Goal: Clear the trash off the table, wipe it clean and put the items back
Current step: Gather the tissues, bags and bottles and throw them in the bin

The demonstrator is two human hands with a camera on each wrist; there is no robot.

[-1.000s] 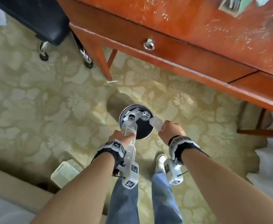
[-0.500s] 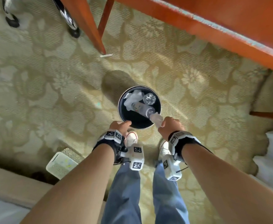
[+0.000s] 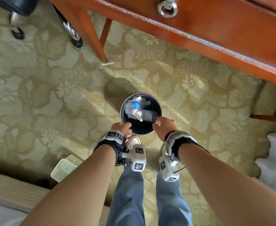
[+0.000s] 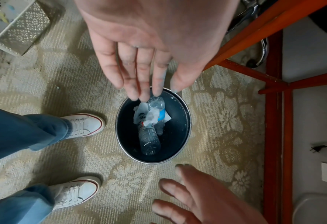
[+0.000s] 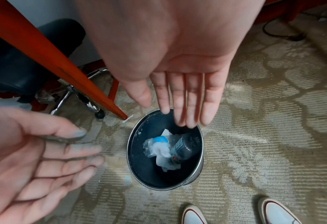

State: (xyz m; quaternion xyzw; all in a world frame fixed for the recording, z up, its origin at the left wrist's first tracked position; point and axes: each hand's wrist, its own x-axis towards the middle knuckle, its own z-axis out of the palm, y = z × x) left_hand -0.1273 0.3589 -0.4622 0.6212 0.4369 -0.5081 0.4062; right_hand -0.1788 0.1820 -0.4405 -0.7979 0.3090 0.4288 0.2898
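Observation:
A round black trash bin (image 3: 140,128) with a metal rim stands on the carpet by my feet. Inside lie a clear bottle with a blue label (image 3: 134,105), a second clear bottle (image 3: 148,115) and a crumpled white tissue (image 3: 138,114) on top. My left hand (image 3: 122,127) hovers over the bin's near left rim and my right hand (image 3: 163,126) over its near right rim. The wrist views show the left hand (image 4: 149,84) and the right hand (image 5: 178,106) with straight fingers, palms down and empty above the bin (image 4: 178,128) (image 5: 145,166).
The red-brown wooden table (image 3: 199,30) with a ring drawer pull (image 3: 167,9) spans the top; its leg (image 3: 91,35) stands left of the bin. An office chair's casters (image 3: 18,34) sit at far left. A white perforated box (image 3: 62,168) lies near my left foot.
My left hand let go of the bottle it held over the bin, then my right hand dropped its white wad. Both now lie in the bin and the hands are empty.

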